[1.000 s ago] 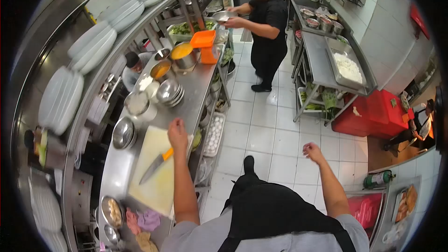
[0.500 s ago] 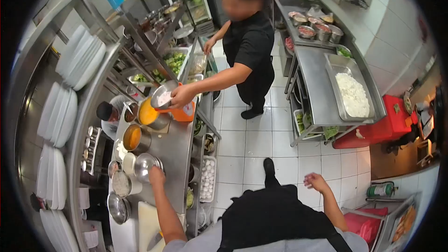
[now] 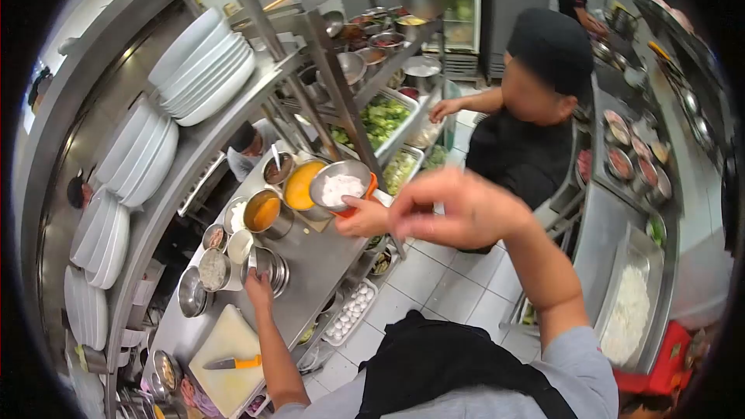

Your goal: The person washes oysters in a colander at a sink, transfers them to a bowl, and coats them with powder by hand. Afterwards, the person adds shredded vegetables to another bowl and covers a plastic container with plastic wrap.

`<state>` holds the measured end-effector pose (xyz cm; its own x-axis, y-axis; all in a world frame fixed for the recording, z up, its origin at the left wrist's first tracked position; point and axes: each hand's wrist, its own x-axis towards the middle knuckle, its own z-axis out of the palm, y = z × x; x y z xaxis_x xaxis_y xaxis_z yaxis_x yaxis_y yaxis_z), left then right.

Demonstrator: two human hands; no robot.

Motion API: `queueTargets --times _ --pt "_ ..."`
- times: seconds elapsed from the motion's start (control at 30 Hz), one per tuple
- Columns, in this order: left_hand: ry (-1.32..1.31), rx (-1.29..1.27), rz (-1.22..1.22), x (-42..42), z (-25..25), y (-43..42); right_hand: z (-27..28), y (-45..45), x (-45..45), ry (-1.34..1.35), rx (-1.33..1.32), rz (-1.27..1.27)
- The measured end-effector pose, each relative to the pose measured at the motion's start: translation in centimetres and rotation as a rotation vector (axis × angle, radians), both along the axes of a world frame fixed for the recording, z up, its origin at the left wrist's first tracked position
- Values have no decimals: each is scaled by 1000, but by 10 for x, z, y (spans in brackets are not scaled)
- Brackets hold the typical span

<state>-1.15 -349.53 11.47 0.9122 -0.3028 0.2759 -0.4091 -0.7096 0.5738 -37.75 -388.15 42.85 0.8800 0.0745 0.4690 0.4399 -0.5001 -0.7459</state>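
Observation:
My left hand (image 3: pixel 259 292) grips the rim of a metal bowl (image 3: pixel 253 259), tilted up beside a stack of metal bowls (image 3: pixel 279 275) on the steel counter. My right hand (image 3: pixel 458 208) is raised, slightly blurred, with fingers bent and thumb apart; nothing shows in it. In this view it overlaps a co-worker's hand (image 3: pixel 363 219), which holds a metal bowl of white food (image 3: pixel 341 185) above an orange device (image 3: pixel 371 186). Beside my left hand stand a container of white grated food (image 3: pixel 215 270) and a pot of orange sauce (image 3: pixel 265 212).
A knife (image 3: pixel 231 362) lies on a cutting board (image 3: pixel 225 345) at the near end of the counter. White plates (image 3: pixel 206 70) line the left shelf. An egg tray (image 3: pixel 351 312) sits below the counter. A co-worker (image 3: pixel 535 124) stands across, near the right-hand counter (image 3: pixel 578 256).
My view has turned to the right. My right hand has risen from my side to in front of the co-worker's hand. The bowl in my left hand is now tilted up.

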Motion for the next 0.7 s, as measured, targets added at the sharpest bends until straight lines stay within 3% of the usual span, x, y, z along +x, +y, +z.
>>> queueTargets --times 0.1,0.13,0.2,0.3,0.37,0.4,0.43,0.5,0.53,0.57,0.6,0.63,0.7 --pt "19 -345 27 9 -8 13 62 -68 87 -181 -101 -217" --pt "-9 -368 153 11 -17 19 81 -99 114 -110 -63 -341" --pt "12 -410 153 1 -5 25 98 -184 178 -42 -107 -533" --pt "38 -410 212 -55 43 32 85 -323 273 130 -224 -945" --pt "-15 -357 306 -83 58 34 56 -409 324 98 -513 -1226" --pt "-63 -305 383 -102 54 41 40 -459 352 222 -602 -1340" --pt "-47 -263 441 -124 64 41 17 -504 373 218 -417 -1419" --pt "-100 -219 565 -165 74 31 17 -499 371 349 -440 -1391" --pt "-130 -233 572 -176 31 67 0 -539 386 340 -522 -1342" --pt "-95 -337 593 -198 30 61 -3 -544 390 330 -521 -1345" --pt "-133 -285 713 -222 12 66 -17 -570 400 311 -597 -1313" --pt "-53 -343 623 -250 5 70 -22 -576 405 258 -642 -1313" --pt "4 -230 834 -279 -5 55 -48 -630 431 278 -670 -1302"
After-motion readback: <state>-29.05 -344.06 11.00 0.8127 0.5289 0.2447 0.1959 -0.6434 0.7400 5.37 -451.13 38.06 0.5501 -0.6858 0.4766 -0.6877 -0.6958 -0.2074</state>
